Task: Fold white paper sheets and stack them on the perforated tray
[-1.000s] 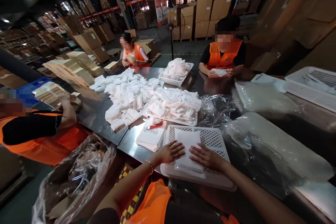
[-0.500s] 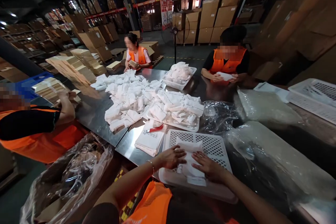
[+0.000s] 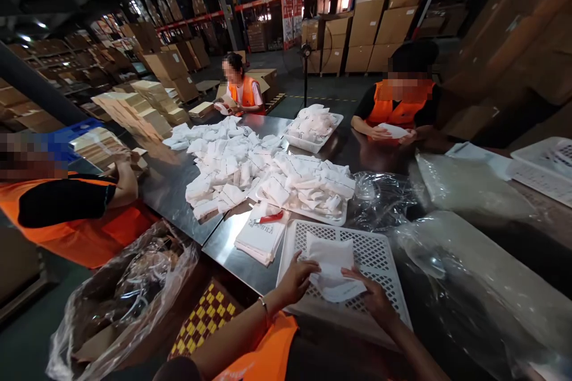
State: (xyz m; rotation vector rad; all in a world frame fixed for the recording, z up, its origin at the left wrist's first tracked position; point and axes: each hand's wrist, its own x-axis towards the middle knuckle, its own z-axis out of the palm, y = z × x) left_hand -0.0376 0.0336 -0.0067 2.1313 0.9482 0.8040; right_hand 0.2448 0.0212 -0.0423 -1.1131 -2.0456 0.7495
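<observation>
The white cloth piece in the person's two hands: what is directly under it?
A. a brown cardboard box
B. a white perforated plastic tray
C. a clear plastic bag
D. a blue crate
B: both hands hold the white cloth piece over the white perforated tray on the steel table.

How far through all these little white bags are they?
A big folded pile already covers the steel table. Left hand and right hand are folding one white bag over the white tray. A flat stack beside it looks unfolded.
</observation>
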